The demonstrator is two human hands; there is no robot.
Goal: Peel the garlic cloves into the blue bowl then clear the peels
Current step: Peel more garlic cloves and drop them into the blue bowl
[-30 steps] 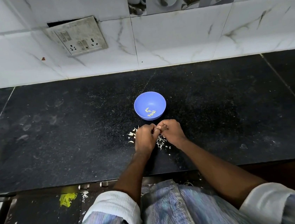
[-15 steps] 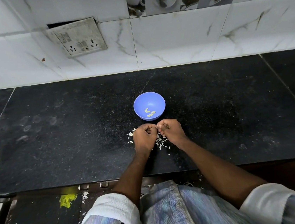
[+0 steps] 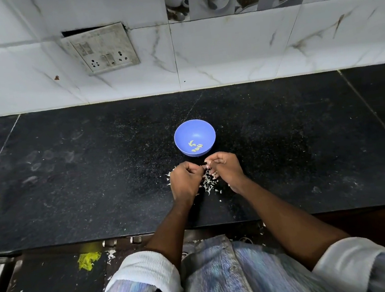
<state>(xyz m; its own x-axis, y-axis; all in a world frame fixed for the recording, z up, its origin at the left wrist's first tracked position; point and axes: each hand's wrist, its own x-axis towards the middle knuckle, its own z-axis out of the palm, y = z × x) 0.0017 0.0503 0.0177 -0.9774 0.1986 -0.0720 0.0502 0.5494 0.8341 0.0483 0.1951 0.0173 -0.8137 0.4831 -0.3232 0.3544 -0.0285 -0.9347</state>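
**Still peeling, hands drawn slightly apart beside the bowl**

Now the two hands sit just in front of the bowl (image 3: pixel 195 138), over the heap of peels (image 3: pixel 209 184) on the counter (image 3: pixel 94 181). A second ago their fingertips were pressed together at one spot; they have since parted a little, the right hand (image 3: pixel 225 169) lifted a touch toward the bowl while the left hand (image 3: pixel 186 181) stays low over the peels. Both hands have their fingers curled in. The right fingertips (image 3: pixel 209 162) pinch something small and pale, most likely a clove or a strip of its skin; which one is too small to tell. What the left hand's curled fingers hold is hidden.

Inside the bowl lie a few peeled cloves (image 3: pixel 195 146), the same little cluster as before, so nothing new has dropped in. The parting reads as a skin being pulled free, meaning this clove is probably close to ready for the bowl. Peels are still scattered in front of the bowl and under the hands, so clearing has not begun.
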